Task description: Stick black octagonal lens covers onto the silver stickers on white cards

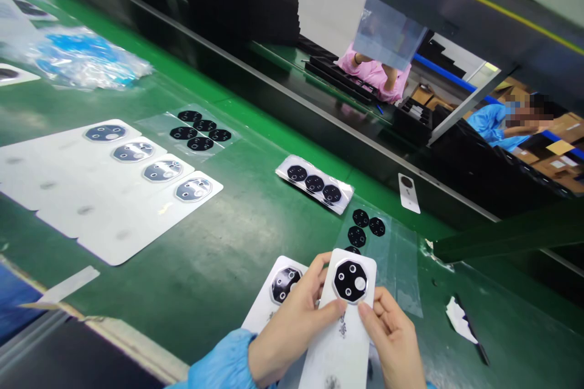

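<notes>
A white phone-shaped panel (340, 352) with a black octagonal piece (350, 281) near its top is held between both hands. My left hand (303, 316) grips its left edge, the thumb lying just below the black piece. On the right edge, my right hand (392, 334) pinches the panel with its thumb near the same piece. A similar white panel (262, 310) with a black octagon lies on the green table to the left, partly behind my left hand. Behind the held panel, a clear sheet (401, 261) carries several black octagonal pieces.
Four overlapping white panels (123, 213) lie at the left. Farther back are a clear sheet with black pieces (201, 130), a white stack (314, 182), plastic bags (86, 58) and a small white panel (409, 193). A black pen (477, 340) lies right; people sit beyond the frame.
</notes>
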The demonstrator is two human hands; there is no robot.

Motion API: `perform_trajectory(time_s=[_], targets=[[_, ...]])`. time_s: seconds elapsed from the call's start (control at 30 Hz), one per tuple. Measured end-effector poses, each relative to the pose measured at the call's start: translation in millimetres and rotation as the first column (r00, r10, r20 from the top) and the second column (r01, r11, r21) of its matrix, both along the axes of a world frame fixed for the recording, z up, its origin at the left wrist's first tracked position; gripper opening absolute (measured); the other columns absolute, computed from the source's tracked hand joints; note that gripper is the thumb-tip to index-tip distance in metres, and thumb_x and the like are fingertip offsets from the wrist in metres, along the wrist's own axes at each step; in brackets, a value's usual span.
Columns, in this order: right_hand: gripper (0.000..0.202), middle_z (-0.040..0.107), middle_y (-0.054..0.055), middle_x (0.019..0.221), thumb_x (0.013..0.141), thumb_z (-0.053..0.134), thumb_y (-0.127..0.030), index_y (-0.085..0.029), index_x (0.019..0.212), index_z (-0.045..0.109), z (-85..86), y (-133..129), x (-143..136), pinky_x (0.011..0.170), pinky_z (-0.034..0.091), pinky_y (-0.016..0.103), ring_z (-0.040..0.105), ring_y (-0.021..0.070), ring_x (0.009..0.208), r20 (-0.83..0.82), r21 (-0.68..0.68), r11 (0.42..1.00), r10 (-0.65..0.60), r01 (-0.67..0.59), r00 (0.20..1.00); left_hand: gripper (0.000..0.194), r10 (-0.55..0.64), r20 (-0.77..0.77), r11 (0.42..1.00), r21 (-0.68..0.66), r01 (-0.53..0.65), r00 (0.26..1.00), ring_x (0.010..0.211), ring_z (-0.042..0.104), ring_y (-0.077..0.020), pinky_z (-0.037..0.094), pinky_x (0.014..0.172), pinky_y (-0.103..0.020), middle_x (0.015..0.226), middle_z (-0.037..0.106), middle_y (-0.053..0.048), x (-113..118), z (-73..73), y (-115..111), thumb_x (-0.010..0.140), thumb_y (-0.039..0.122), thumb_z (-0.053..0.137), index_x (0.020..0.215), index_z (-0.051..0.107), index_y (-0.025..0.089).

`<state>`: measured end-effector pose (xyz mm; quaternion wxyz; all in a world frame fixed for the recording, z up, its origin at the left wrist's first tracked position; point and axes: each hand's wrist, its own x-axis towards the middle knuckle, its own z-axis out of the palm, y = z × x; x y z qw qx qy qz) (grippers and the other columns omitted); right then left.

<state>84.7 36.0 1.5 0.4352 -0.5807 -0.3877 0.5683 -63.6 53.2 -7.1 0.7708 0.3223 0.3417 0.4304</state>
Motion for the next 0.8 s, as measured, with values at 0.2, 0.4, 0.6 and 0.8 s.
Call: perform_trajectory(time_s=[0.2, 0.4, 0.6, 0.8], targets=[[0.032, 0.066, 0.001, 0.065, 0.067, 0.075, -0.045, -0.018, 0.076, 0.06, -1.3, 1, 1, 0.055, 0.047, 0.024, 0.059, 0.0154, 0.057, -0.064, -0.038, 0.999, 0.013, -0.015, 0.998, 0.048, 0.029, -0.021, 1.0, -0.007, -0.029, 0.999, 0.104, 0.057, -0.0227, 0.044, 0.084, -0.033, 0.119, 0.058, -0.007, 0, -1.0, -1, 0.077, 0.023, 0.065, 0.119, 0.042, 0.024], [0.034, 0.066, 0.001, 0.068, 0.072, 0.072, -0.046, -0.018, 0.089, 0.065, 1.8, 8, 11, 0.05, 0.044, 0.023, 0.057, 0.0148, 0.055, -0.034, -0.053, 0.997, 0.056, -0.057, 0.998, 0.045, 0.01, 0.041, 1.0, -0.019, -0.009, 0.999, 0.101, 0.057, -0.0211, 0.046, 0.081, -0.032, 0.114, 0.06, -0.006, 1, 0.6, 0, 0.077, 0.02, 0.065, 0.116, 0.043, 0.023], [0.042, 0.064, 0.002, 0.066, 0.072, 0.071, -0.048, -0.017, 0.1, 0.067, 7.8, 13, 21, 0.05, 0.043, 0.023, 0.053, 0.0143, 0.054, 0.109, -0.036, 0.993, 0.115, -0.111, 0.987, 0.038, -0.012, 0.074, 1.0, 0.021, 0.01, 0.997, 0.102, 0.058, -0.0209, 0.045, 0.085, -0.032, 0.109, 0.062, -0.005, 2, 1.5, -1, 0.077, 0.019, 0.063, 0.112, 0.047, 0.021], [0.04, 0.064, 0.001, 0.063, 0.07, 0.072, -0.048, -0.017, 0.096, 0.069, 9.3, 12, 20, 0.048, 0.043, 0.022, 0.053, 0.014, 0.053, 0.123, -0.041, 0.993, 0.119, -0.114, 0.985, 0.04, -0.019, 0.098, 1.0, -0.007, 0.019, 0.995, 0.1, 0.059, -0.022, 0.046, 0.085, -0.035, 0.112, 0.061, -0.006, 3, 4.3, -4, 0.076, 0.019, 0.064, 0.113, 0.048, 0.021]])
